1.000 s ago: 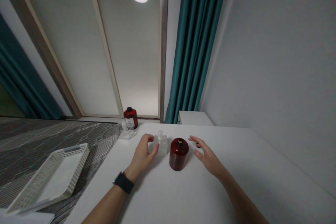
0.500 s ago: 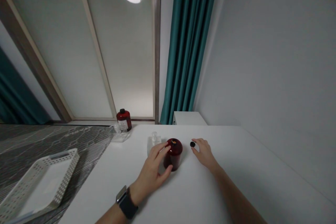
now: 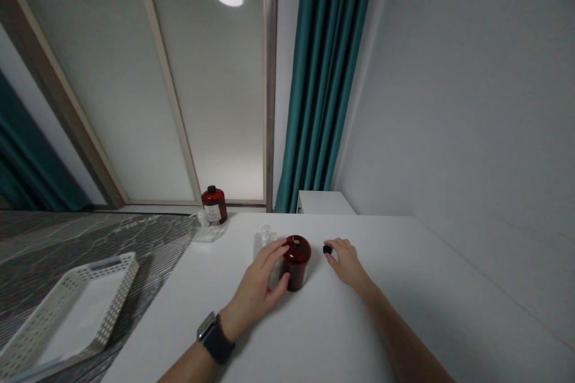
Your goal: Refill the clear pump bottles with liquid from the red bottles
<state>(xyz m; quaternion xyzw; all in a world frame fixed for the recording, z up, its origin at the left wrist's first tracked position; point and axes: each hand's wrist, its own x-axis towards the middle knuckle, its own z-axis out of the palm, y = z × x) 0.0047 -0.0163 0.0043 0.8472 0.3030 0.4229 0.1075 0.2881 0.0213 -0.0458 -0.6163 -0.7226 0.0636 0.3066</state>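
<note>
A dark red bottle (image 3: pixel 297 269) stands upright on the white table with its mouth uncovered. My left hand (image 3: pixel 258 284), a watch on its wrist, is at the bottle's left side with fingers and thumb spread. Its fingertips overlap the bottle's edge; whether they touch it I cannot tell. To the right of the bottle, my right hand (image 3: pixel 348 263) pinches a small black cap (image 3: pixel 327 249) between thumb and fingers, apart from the bottle. Behind my left hand lies a clear, see-through item (image 3: pixel 265 233), partly hidden, its kind unclear.
Another red bottle (image 3: pixel 214 203) with a black cap and white label stands at the table's far left corner, beside a second clear item (image 3: pixel 207 232). A white perforated basket (image 3: pixel 114 299) is left of the white table (image 3: pixel 314 341). A white cabinet (image 3: pixel 326 200) stands beyond.
My left hand has drawn back slightly leftward from the bottle, its thumb no longer as far across it. My right hand has turned the cap a little and shifted slightly left.
</note>
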